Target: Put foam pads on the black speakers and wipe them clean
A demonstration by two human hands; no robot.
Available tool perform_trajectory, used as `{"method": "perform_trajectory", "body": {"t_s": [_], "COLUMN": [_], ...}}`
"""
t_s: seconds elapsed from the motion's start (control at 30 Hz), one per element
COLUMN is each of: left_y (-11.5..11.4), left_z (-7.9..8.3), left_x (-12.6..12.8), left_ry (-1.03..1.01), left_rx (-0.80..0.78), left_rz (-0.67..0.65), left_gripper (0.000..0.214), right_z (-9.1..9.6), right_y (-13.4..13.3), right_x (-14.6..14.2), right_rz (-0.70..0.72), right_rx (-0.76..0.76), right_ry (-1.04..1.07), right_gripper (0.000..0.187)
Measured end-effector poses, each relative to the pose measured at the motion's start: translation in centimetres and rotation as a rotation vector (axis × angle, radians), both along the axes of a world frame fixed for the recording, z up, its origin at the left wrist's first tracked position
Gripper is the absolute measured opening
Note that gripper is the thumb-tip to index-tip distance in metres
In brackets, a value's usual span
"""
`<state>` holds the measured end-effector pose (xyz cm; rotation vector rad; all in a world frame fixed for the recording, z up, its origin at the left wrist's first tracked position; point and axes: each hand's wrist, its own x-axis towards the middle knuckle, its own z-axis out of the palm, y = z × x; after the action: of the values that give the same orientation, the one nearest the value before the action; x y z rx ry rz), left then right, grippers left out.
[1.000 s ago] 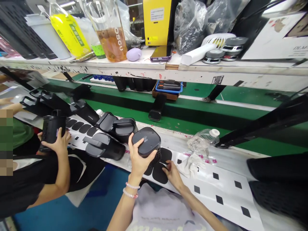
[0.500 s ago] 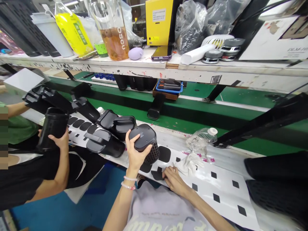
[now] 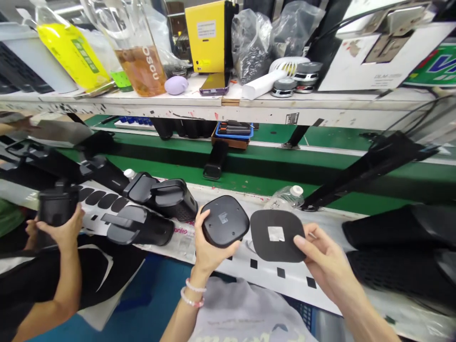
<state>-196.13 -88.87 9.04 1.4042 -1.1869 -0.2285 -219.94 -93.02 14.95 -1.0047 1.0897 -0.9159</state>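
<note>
My left hand is wrapped round a black device with a rounded-square base. The base faces up, showing small screw holes and a pale printed mark; the rest of the housing is mostly hidden below. Close by on the right, my right hand pinches the right edge of a flat black rounded-square pad with a white square in its middle. Pad and device are apart. Beneath both hands lies a white backing sheet bearing small black squares.
Black housings with handles stand left of my left hand. Farther left, a co-worker's hands hold another black device. A clear plastic bottle lies behind the pad. Dark mesh housings sit at right, below a loaded shelf.
My right hand has lifted the black pad off the sheet and brought it up beside the device. My left hand has tilted the device's base further toward me. The view has shifted right.
</note>
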Motion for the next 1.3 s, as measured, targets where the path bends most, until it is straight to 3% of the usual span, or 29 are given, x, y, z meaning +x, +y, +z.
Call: {"method": "perform_trajectory", "body": {"t_s": [0.13,0.3,0.57,0.8,1.3], "left_y": [-0.2,-0.1,0.0,0.4,0.4], "left_z": [-0.5,-0.3,0.2,-0.9,-0.5], "left_x": [-0.9,-0.8,-0.2,-0.3,-0.4], "left_ry": [0.038,0.057,0.144,0.221,0.236], "left_rx": [0.047,0.145,0.287,0.237,0.266], "left_rz": [-0.216,-0.431,-0.517,-0.553,-0.538], "left_gripper": [0.102,0.126,0.129,0.138,0.133], "right_z": [1.9,0.8,0.3,-0.1,-0.4], "right_y": [-0.5,-0.4,-0.8,-0.8,-0.4], "right_x": [1.2,3.8,5.6,6.0,6.1], "right_rz": [-0.087,-0.108,-0.107,-0.074,-0.077], "right_rx": [0.002,-0.066,-0.144,-0.162,-0.17], "right_ry": [-0.055,0.002,0.089,0.125,0.156], "right_gripper": [0.038,0.033,0.028,0.027,0.027]}}
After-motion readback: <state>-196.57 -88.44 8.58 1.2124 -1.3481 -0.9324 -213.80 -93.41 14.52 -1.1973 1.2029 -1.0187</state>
